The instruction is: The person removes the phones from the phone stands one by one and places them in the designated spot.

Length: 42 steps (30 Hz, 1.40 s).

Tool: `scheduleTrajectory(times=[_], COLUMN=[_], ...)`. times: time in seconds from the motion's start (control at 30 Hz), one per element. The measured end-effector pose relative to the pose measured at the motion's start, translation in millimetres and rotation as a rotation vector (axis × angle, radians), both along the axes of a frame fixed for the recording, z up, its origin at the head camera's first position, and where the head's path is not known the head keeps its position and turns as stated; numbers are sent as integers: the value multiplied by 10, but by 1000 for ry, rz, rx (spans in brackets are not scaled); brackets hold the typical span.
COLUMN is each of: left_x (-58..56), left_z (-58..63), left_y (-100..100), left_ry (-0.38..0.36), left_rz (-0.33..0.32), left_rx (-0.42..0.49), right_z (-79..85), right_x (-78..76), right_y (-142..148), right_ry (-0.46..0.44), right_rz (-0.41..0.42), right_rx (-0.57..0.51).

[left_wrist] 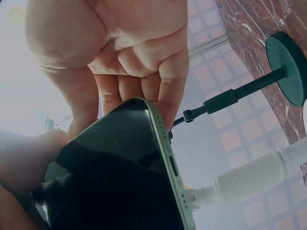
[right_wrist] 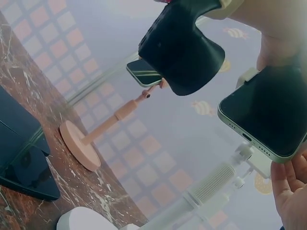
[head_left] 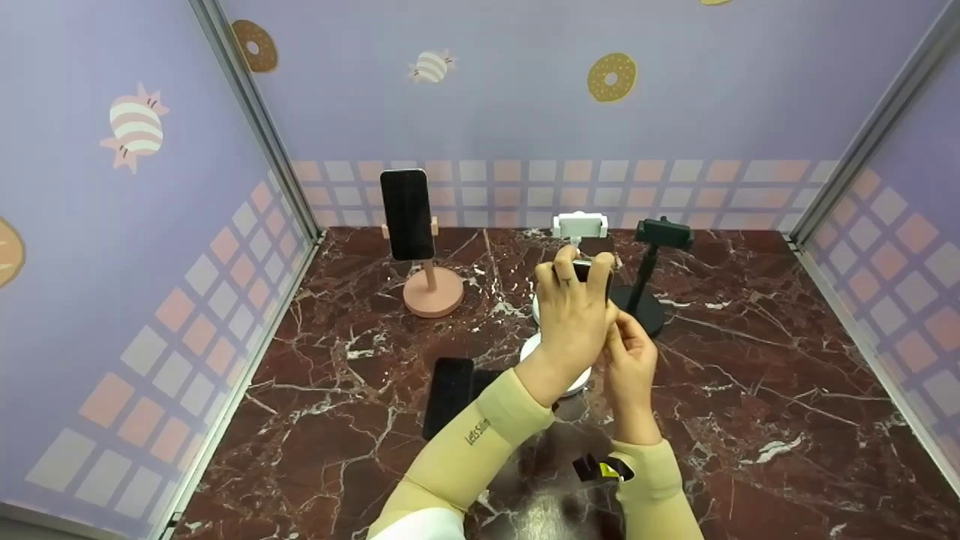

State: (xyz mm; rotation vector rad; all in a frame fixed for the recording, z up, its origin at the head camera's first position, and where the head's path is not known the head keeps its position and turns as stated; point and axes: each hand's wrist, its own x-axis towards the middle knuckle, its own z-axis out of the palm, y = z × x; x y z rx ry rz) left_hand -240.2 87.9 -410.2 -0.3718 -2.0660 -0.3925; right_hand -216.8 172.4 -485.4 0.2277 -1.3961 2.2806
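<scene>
A dark-screened smartphone [left_wrist: 115, 187] with a pale rim is held up between both hands. My left hand [head_left: 574, 322] grips it from above, fingers bent over its upper edge in the head view. On the other side, my right hand [head_left: 634, 360] pinches its edge near the corner with thumb and fingers. Just behind the phone is the white clamp [head_left: 580, 226] of a phone stand, whose ribbed white pole [right_wrist: 213, 184] shows in the right wrist view. Whether phone and clamp touch, I cannot tell. My hands hide most of the stand in the head view.
To the left, a pink stand [head_left: 433, 292] carries another phone [head_left: 407, 214] upright. A dark stand [head_left: 642, 281] rises just right of the hands. Dark flat phones [head_left: 448, 397] lie on the marbled table [head_left: 337, 450]. White round pieces [head_left: 531, 344] sit partly under my left hand.
</scene>
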Motion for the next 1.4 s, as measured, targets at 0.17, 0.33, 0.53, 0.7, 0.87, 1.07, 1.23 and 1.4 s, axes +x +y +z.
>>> scheduleTrajectory(times=[0.17,0.33,0.53,0.7,0.87,1.07,1.23,1.4], left_x=[10,16,29,34,33,22,6,8], left_z=[-3,5,12,15,15,10,7,7], left_y=[-14,-29,-46,-51,-62,-83,-100,-124], left_ry=[-12,-33,-63,-76,-81,-78,-79,-82], left_rz=[-14,-29,-46,-53,-81,-119,-132,-158], left_rx=[1,2,3,3,9,11,5,11], right_z=[-1,-3,0,6,14,18,30,22], right_x=[1,2,-2,2,9,10,8,8], right_y=[5,10,10,7,2,-1,-13,-24], right_ry=[-3,-1,8,18,8,-6,-14,-26], right_rz=[-8,-3,11,29,30,35,27,29], right_rx=[24,27,26,7,4,-4,-10,-16])
